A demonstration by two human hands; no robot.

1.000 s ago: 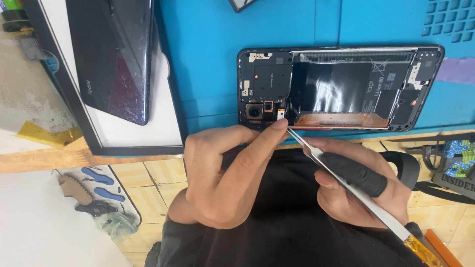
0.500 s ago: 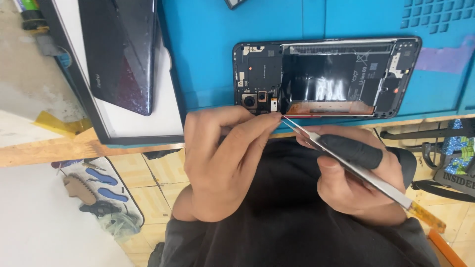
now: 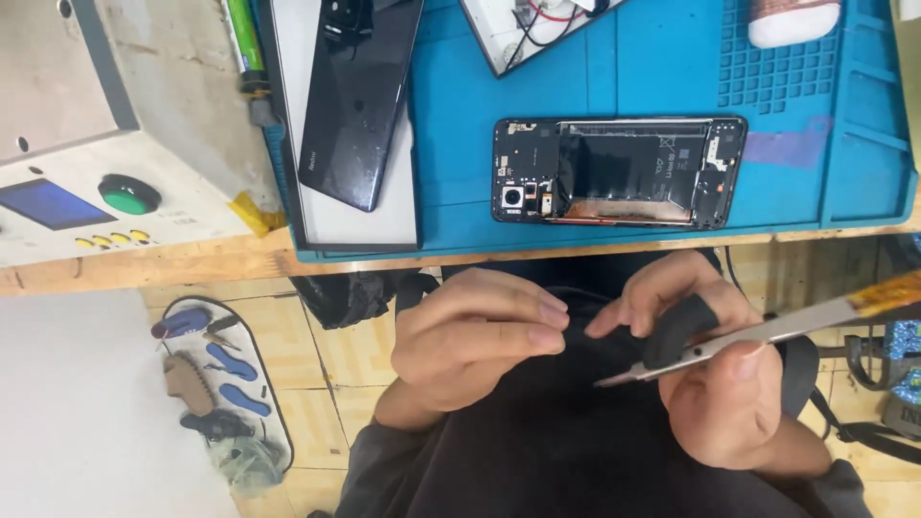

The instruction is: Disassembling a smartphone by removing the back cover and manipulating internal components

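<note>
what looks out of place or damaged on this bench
The black smartphone on the blue silicone work mat lies with its back cover off, battery and circuit boards bare. A glossy black rear panel sits apart on a white tray. The right hand holds metal tweezers off the bench.

blue mat under the opened phone, black inside with a coppery strip. glossy black back cover on a white tray. silver tweezers, amber tape at the end. black finger sleeve. green button on the beige machine.
</note>
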